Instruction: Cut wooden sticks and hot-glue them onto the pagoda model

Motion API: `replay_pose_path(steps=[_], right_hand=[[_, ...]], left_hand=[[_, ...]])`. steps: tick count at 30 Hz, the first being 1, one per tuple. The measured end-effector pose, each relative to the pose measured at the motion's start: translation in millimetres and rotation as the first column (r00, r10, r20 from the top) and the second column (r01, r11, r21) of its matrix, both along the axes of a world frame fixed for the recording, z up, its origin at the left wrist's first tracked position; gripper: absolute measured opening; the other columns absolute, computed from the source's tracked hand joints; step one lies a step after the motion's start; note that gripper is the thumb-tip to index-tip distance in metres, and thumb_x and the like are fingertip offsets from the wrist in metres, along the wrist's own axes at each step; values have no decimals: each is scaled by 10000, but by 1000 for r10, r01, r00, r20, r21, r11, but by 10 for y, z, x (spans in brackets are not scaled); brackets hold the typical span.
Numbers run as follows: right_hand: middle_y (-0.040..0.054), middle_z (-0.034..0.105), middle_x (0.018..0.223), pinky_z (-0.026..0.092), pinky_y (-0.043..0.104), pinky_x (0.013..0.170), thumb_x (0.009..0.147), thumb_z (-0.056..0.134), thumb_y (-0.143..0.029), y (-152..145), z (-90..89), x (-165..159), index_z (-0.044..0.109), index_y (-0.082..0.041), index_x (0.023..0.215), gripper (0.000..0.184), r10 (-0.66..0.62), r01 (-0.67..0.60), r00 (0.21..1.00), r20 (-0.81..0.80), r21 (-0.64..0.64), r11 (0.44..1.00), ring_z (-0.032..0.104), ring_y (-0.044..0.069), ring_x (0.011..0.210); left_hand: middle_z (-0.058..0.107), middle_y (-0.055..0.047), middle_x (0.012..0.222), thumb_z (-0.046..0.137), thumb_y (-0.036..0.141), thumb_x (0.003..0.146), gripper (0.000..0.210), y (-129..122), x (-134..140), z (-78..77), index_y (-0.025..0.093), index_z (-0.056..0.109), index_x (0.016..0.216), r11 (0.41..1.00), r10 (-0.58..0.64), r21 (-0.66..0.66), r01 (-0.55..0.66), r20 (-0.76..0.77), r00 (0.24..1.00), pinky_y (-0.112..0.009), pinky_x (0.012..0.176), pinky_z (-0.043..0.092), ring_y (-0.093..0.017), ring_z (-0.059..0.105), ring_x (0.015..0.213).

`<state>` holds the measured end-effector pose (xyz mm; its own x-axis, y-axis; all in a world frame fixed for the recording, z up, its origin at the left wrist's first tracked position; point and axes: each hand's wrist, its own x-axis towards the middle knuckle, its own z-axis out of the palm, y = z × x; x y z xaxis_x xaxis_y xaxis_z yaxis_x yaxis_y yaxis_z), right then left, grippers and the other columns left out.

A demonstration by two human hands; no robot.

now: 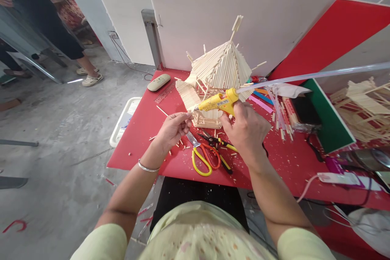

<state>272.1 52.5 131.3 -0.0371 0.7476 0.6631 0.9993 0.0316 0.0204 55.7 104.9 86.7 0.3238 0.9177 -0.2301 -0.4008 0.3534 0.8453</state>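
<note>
My right hand [243, 128] grips a yellow glue gun [217, 102] with a long clear glue stick [317, 74] trailing out of its back to the right. The gun's nozzle points left at a small wooden stick [186, 114] pinched between the fingers of my left hand [173, 129]. Just behind both hands stands a little house of wooden sticks [219, 69] with a pointed roof, on the red table [143, 138].
Yellow-handled scissors [201, 158] and pliers [217, 143] lie on the table below my hands. A remote control [159, 82] and a ruler [165, 92] lie at the back left, coloured strips [261, 100] and loose sticks to the right, another stick model [364, 107] at far right. A white tray [125, 120] sits left of the table. People stand at the far left.
</note>
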Motion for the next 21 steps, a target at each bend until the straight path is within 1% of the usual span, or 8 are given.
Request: replay_pose_path(steps=[9,14,21], right_hand=[[101,660,919,317,331,614,914,510,-327,7,-8,27,622,-157,1226,373,-16,16,1000,6,12,1000,549,201,745],[96,659,908,317,338,613,923,520,-334,12,1,21,630,-159,1198,344,-26,26,1000,9,49,998,556,200,739],[104,660,918,335,340,622,916,512,-322,6,17,9,626,-161,1220,363,-23,23,1000,-6,16,1000,564,214,755]], left_hand=[[575,16,542,858,364,695,323,26,-22,33,138,630,656,1000,-6,-30,5,-46,999,-177,376,293,-52,497,417],[543,29,511,847,314,681,344,91,-34,58,148,561,589,999,-25,-41,24,-35,999,-184,378,295,-36,438,383],[508,37,483,820,266,665,320,151,-30,116,156,534,573,995,-68,-73,65,-30,997,-186,367,250,-29,403,366]])
